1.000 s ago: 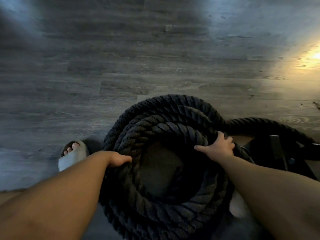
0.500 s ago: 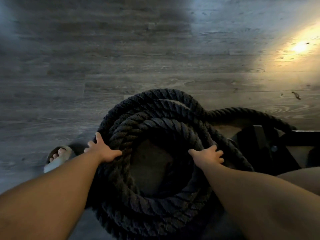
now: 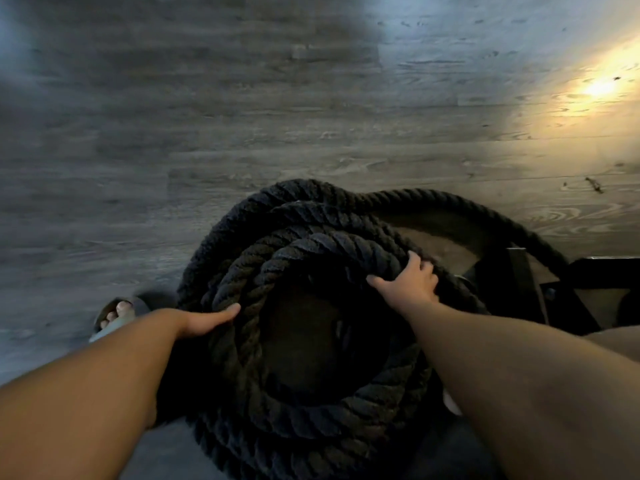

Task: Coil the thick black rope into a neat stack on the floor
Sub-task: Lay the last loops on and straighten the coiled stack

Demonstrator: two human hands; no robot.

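Note:
The thick black rope (image 3: pixel 311 244) lies on the grey wood floor in a round stack of several loops. One loose strand (image 3: pixel 460 206) leaves the far side and curves right, down towards a black frame. My left hand (image 3: pixel 202 320) holds the coil's left side, its thumb lying across the top loop and its fingers hidden down the outer side. My right hand (image 3: pixel 410 282) grips the top loop on the right, with fingers curled over the rope and the thumb on the inner side.
A black metal frame (image 3: pixel 519 282) stands at the right, against the coil. My left foot in a sandal (image 3: pixel 116 317) is just left of the coil. Bare floor stretches beyond it, with a bright light patch (image 3: pixel 599 86) at the far right.
My left hand, fingers spread on the outer loops half a second ago, now clasps the coil with its thumb over the top. My right hand has shifted farther along the top loop.

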